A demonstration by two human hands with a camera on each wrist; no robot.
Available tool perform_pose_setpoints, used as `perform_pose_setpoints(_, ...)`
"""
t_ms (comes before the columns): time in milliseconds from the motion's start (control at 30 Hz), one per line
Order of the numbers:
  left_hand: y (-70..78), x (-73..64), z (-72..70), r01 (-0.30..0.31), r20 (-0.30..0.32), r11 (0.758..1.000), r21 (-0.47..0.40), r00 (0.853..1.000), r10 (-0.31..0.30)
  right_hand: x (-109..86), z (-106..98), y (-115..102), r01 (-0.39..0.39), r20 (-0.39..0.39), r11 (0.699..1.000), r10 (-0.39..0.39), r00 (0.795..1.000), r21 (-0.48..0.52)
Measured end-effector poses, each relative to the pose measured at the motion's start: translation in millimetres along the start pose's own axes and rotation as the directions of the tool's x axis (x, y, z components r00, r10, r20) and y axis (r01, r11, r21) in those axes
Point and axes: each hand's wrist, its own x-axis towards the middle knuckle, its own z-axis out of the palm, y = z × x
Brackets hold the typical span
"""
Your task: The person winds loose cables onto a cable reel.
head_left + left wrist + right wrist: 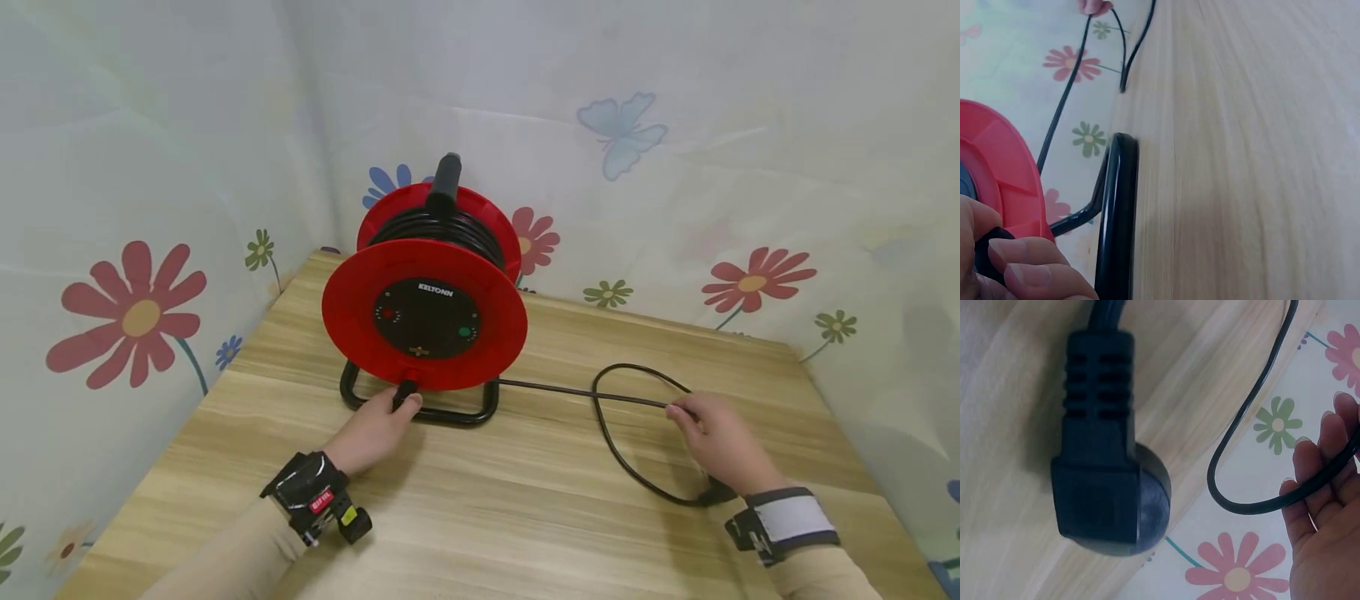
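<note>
A red cable reel (pixel 348 312) marked KELTONN stands on a black tube frame (pixel 457 418), with black cable wound between its two discs. My left hand (pixel 375 433) grips the small black crank knob (pixel 405 393) at the bottom of the front disc; in the left wrist view its fingers (pixel 1035 275) curl round that knob. From the reel a black cable (pixel 555 388) runs right to my right hand (pixel 723 442), which pinches it between thumb and fingers. Past that hand the cable loops back to a black plug (pixel 1097 494), close to the right wrist camera.
Everything stands on a wood-grain table (pixel 525 517). A pale curtain (pixel 480 75) printed with flowers and a butterfly hangs behind the table and at its sides. The reel's black carrying handle (pixel 446 183) sticks up at the top.
</note>
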Motion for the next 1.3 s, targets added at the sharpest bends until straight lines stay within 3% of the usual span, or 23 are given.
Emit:
perform_pose_setpoints(233,-10.7,-1.6,-5.8,0.056,-0.020,0.994,-0.094,0.998,-0.058,1.6,4.3,-7.0,-0.026,0.075,1.000,0.025,0.997,0.011)
perform_pose_setpoints(633,-8.8,-7.8,-14.7,0.096,-0.014,0.973,-0.211,0.995,-0.102,2.2,11.3,-13.9,-0.059,0.114,0.998,0.055,0.992,0.030)
perform_pose_setpoints(733,-9.0,-9.1,-16.0,0.111,0.003,0.949,-0.295,0.993,-0.115,3.1,12.4,-15.9,-0.058,0.118,0.998,0.054,0.992,0.031)
perform_pose_setpoints(900,-7.8,-11.3,-22.1,0.120,0.029,0.887,-0.446,0.992,-0.120,5.8,14.5,-20.8,-0.064,0.130,0.997,0.058,0.990,0.042)
perform_pose_setpoints(1167,-10.2,-14.2,-32.5,0.113,-0.016,0.857,-0.502,0.990,-0.140,12.1,21.2,-31.3,-0.046,0.137,0.998,0.039,0.990,0.049)
perform_pose_setpoints(1300,-9.5,-14.8,-33.9,0.096,-0.055,0.814,-0.573,0.986,-0.155,15.1,24.9,-35.7,-0.040,0.143,0.997,0.031,0.989,0.059)
